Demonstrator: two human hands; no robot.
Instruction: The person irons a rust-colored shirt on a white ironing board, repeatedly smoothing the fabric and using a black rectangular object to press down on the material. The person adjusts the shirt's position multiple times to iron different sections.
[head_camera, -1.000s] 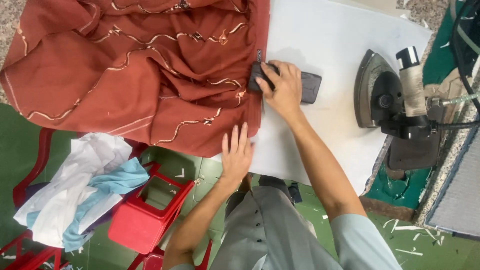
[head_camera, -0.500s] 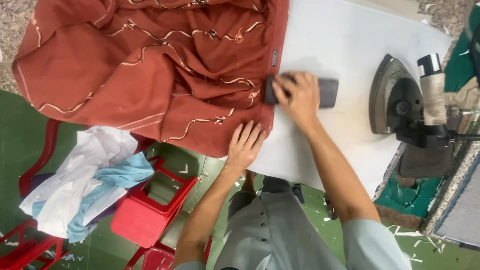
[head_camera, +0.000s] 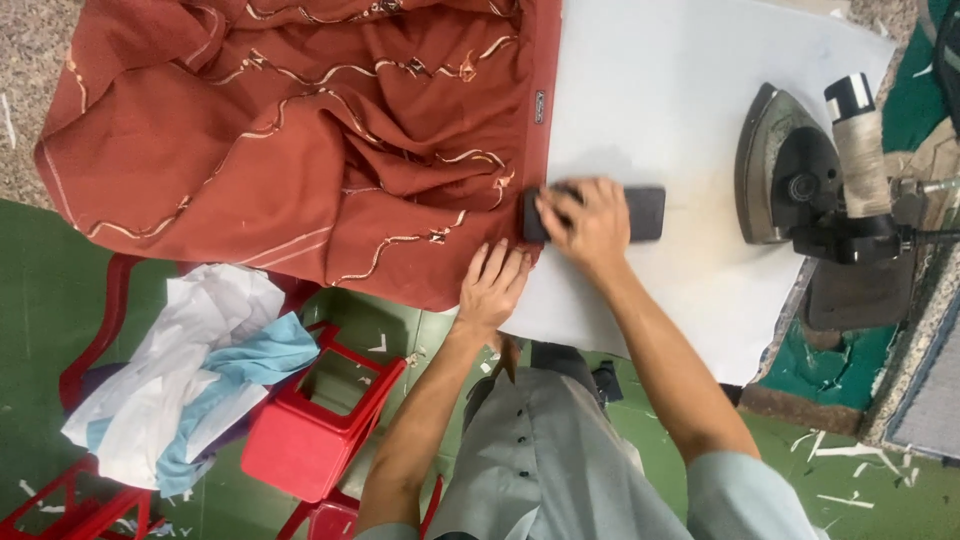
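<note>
Head view: right hand (head_camera: 590, 222) on dark block (head_camera: 646, 213) — flat, oblong.

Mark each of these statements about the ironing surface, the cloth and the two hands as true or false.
1. The right hand rests on a dark flat block. True.
2. The left hand grips the iron. False: it lies flat on the rust-red cloth; the iron stands untouched at the right of the white board.
3. The cloth carries wavy pale trim. True.
4. The red stool holds the iron. False: it stands on the green floor beside a heap of white and blue cloths.
</note>
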